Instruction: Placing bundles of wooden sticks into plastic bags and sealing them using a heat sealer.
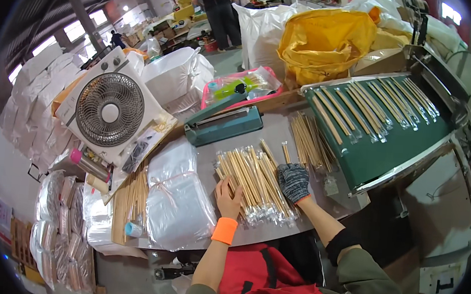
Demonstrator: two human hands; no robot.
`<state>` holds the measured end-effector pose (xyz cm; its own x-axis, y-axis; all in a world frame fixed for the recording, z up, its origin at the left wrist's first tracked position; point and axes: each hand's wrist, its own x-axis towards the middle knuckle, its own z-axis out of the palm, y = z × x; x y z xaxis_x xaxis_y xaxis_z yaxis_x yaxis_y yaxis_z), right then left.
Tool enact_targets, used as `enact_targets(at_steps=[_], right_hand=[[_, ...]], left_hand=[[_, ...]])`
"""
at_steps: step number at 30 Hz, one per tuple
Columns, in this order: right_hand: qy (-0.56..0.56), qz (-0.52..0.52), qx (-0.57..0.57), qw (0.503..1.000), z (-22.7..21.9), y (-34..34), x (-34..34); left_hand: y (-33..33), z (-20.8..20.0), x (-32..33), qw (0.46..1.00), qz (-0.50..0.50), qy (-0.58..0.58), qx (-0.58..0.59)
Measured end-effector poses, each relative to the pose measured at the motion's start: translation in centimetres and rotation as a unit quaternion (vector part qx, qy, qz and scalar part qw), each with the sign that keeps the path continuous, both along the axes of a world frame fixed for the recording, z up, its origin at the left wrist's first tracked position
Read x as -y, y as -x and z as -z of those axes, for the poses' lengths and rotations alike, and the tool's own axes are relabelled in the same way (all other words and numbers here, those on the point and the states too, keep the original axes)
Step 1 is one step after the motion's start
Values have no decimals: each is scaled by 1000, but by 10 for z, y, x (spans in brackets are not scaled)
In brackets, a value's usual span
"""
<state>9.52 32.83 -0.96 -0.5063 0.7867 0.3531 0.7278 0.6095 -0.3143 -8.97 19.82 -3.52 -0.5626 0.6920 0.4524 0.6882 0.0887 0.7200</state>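
A pile of wooden chopsticks in clear wrappers (252, 176) lies on the grey table in front of me. My left hand (227, 197), bare with an orange wristband, rests against the pile's left side, its fingers stretched along the sticks. On the right side, my right hand (293, 182) wears a dark grey knitted glove and is closed. One wrapped pair of chopsticks (285, 151) sticks out beyond its fingers, the lower part hidden by the glove. Another heap of wrapped chopsticks (311, 139) lies just past this hand.
Wrapped chopsticks sit in rows on a green conveyor belt (380, 142) at right. A teal bag sealer (225, 125) stands behind the pile. Clear plastic bags (178, 209) are stacked at left, near a white fan (108, 109). A yellow sack (326, 43) stands at the back.
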Motion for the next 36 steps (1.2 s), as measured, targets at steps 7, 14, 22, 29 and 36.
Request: enact_targets(at_steps=[7,14,22,29,36], right_hand=[[5,-3,-13,1000,5,-2,-5],[-82,-143,-6,986,-74,-55,-13],[-301,135,88,940,-138,-212,-197],[-142,550,223,792,-122,-429,-310],[107,608,214,757,-99,-479,-331]], left_hand=[[-1,-1,-4,999,25,-7,24],[-1,-1,-5,999,32,25,-20],[1,-7,-3,997,29,58,-48],[-6,-10,-9,997,33,60,-27],[-12,-16,-6,994,13,101,-37]])
